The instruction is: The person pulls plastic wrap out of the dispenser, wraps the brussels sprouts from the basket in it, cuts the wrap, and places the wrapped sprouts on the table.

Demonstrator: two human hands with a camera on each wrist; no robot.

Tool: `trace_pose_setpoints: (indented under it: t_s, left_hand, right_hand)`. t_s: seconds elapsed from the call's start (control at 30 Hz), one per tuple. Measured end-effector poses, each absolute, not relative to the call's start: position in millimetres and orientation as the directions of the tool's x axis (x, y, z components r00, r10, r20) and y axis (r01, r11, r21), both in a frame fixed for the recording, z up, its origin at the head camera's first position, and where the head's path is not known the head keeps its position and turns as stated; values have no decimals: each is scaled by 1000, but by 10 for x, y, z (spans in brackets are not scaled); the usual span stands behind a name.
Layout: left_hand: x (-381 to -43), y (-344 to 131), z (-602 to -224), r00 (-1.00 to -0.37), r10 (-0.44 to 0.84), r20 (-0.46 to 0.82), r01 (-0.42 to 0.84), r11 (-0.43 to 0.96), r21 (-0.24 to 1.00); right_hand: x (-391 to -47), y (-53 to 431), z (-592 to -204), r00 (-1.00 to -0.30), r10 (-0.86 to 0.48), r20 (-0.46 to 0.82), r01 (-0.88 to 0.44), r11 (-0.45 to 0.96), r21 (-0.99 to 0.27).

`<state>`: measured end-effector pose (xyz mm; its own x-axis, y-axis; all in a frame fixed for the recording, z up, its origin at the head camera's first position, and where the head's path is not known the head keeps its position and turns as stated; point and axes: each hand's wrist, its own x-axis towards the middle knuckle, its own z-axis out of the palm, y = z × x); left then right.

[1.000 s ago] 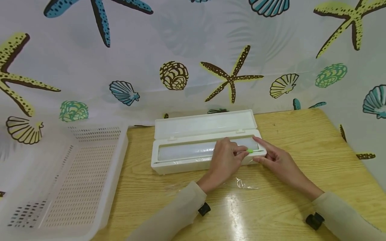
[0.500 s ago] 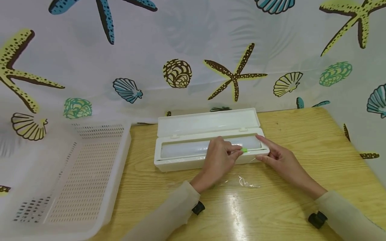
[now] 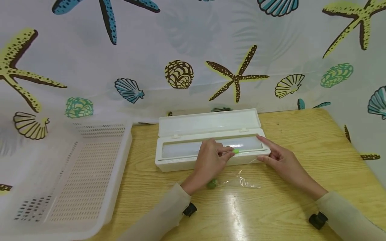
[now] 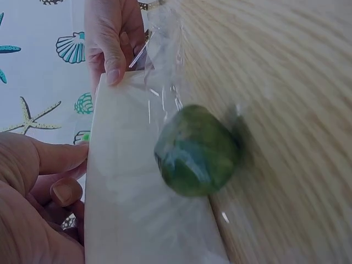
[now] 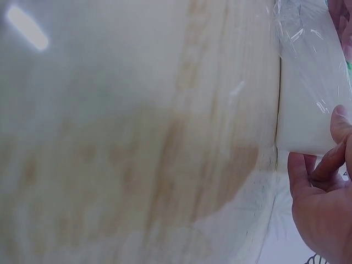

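Note:
A white cling film dispenser [image 3: 178,166] lies on the table, lid [image 3: 208,123] raised, with a film roll [image 3: 181,149] inside. Along its front rail, my left hand [image 3: 209,159] pinches a small green slide cutter [image 3: 236,151] between thumb and forefinger. My right hand [image 3: 281,160] grips the dispenser's right end, thumb at the front and fingers over the top. Clear film [image 3: 242,181] hangs over the front onto the table. A round green thing [image 4: 198,151], its kind unclear, sits by the film in front of the dispenser; in the head view my left wrist partly hides it.
To the left stands a white perforated plastic basket [image 3: 120,174]. Behind the wooden table [image 3: 304,134] hangs a cloth [image 3: 199,30] printed with shells and starfish.
My left hand has slid leftward along the rail with the green cutter. The round green thing has come into sight beside my left wrist. My right hand keeps its grip on the dispenser's end.

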<state>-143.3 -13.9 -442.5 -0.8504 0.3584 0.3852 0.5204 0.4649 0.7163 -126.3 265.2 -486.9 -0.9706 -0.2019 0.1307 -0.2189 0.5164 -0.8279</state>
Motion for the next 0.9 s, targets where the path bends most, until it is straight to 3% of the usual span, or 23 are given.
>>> trace_pose_setpoints:
  t_s: [0.9]
  left_hand:
    - [-1368, -680, -4388, -893, 310, 327, 447, 518, 730]
  right_hand:
    - [-1249, 2664, -4882, -967, -215, 139, -235, 531, -814]
